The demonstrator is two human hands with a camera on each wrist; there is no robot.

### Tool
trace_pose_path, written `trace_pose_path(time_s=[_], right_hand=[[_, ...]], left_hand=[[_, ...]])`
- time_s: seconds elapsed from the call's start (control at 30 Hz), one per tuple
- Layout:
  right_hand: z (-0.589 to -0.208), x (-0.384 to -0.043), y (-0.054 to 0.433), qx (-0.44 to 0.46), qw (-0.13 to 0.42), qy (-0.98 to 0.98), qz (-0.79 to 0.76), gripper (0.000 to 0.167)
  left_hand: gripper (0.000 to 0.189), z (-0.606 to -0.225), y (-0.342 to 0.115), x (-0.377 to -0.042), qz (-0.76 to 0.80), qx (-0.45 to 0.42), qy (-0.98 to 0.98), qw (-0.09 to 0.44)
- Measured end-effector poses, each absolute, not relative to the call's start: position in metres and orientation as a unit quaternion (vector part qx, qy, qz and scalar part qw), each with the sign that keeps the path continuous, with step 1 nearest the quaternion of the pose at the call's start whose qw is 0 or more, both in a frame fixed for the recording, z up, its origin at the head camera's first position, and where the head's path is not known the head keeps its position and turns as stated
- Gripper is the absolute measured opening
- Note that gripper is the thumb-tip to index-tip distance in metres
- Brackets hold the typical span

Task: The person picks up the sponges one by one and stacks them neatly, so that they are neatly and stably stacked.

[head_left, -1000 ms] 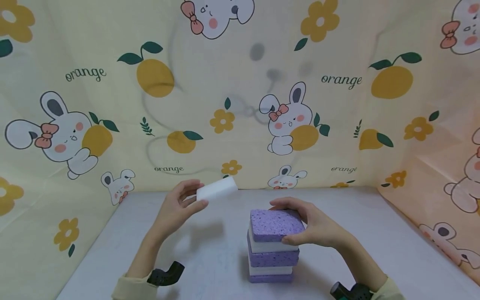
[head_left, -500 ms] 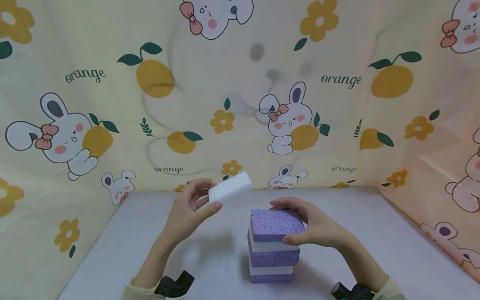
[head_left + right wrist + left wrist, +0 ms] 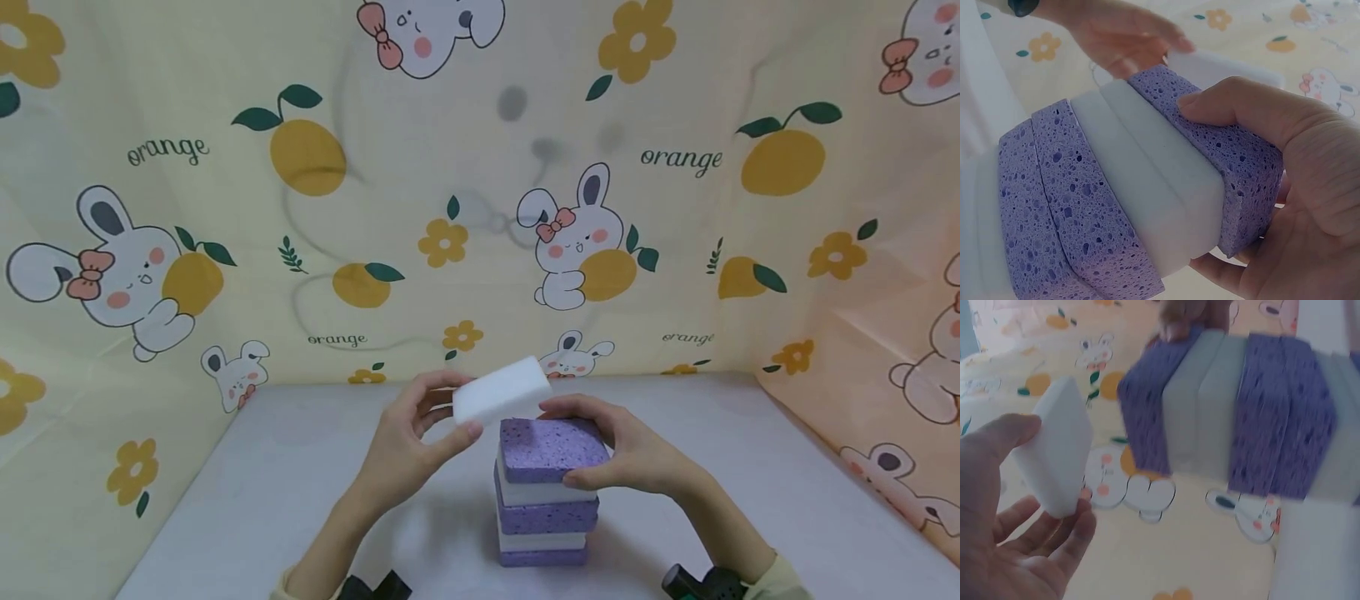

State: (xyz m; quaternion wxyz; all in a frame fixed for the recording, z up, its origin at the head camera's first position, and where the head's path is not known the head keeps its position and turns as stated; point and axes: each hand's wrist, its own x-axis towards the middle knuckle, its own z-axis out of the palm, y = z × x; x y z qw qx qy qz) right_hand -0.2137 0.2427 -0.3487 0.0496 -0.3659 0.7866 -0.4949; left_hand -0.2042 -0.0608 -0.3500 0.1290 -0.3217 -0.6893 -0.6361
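A stack of purple and white sponges [image 3: 547, 517] stands on the table, colours alternating in bands. My right hand [image 3: 637, 446] grips the purple top sponge [image 3: 553, 446], thumb on its near side and fingers at its far side. In the right wrist view that thumb [image 3: 1229, 106] presses the porous purple face. A white block-shaped sponge [image 3: 502, 390] is pinched in my left hand [image 3: 408, 435]. It is tilted, right end up, in the air close above the stack's upper left; the left wrist view shows the white sponge [image 3: 1057, 450] apart from the stack.
The pale table [image 3: 300, 467] runs back to a cream curtain [image 3: 442, 183] printed with rabbits and oranges. A side curtain [image 3: 885, 375] borders the table's right edge. Dark wrist cameras [image 3: 701, 582] sit on both forearms.
My left hand has carried the white sponge rightward, from well left of the stack to close over its upper left. The right hand and the stack stay where they were.
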Motion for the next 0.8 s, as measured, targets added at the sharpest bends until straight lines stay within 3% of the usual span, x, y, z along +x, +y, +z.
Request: trace_pose_path(time_s=[0.3,0.53,0.8], right_hand=[[-0.349,-0.215,0.243,-0.348,0.056,0.786,-0.508,0.078],[-0.348,-0.214,0.242,-0.338,0.057,0.785,-0.516,0.078],[-0.349,-0.214,0.24,-0.343,0.043,0.774,-0.531,0.089]], left_hand=[[0.053,-0.354,-0.033,-0.19,-0.648,-0.339,-0.669,0.131],[0.06,-0.344,-0.019,-0.172,-0.625,-0.305,-0.707,0.127],[0.068,-0.366,-0.016,-0.184,-0.615,-0.297,-0.721,0.117]])
